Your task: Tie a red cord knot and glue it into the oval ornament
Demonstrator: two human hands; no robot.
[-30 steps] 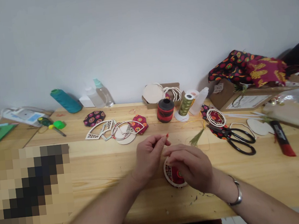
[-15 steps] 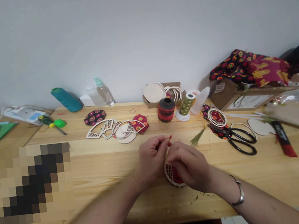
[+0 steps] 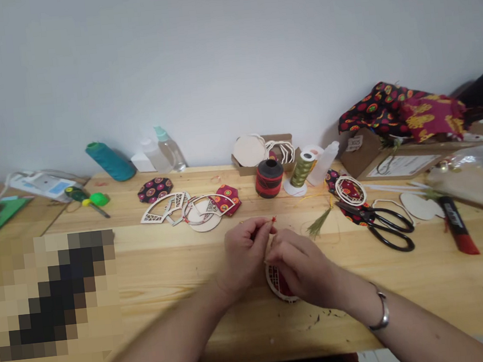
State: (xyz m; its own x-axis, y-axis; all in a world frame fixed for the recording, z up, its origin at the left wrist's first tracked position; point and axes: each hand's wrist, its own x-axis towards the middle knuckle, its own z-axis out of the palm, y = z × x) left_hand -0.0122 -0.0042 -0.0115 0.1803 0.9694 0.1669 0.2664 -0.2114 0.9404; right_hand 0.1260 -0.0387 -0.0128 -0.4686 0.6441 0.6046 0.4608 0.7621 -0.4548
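My left hand (image 3: pixel 245 255) is pinched shut on a thin red thread (image 3: pixel 274 219) whose tip sticks up above the fingers. My right hand (image 3: pixel 300 267) is closed just to its right, fingertips meeting the left hand's, and it rests over a round white lattice ornament with red fabric (image 3: pixel 278 285) lying on the wooden table (image 3: pixel 168 269). What the right fingers grip is hidden. A metal bracelet (image 3: pixel 380 313) sits on my right wrist.
Black scissors (image 3: pixel 379 221) and a red-black tool (image 3: pixel 457 224) lie to the right. Thread spools (image 3: pixel 269 178) (image 3: pixel 303 169), a teal spool (image 3: pixel 110 160), bottles (image 3: pixel 169 148), cut-out frames (image 3: pixel 184 207), a cardboard box (image 3: pixel 264 150) and patterned fabric (image 3: pixel 402 106) line the back. A blurred patch covers the left.
My right hand has slid left and up against the left hand, covering more of the ornament. The left hand holds the red thread in nearly the same place.
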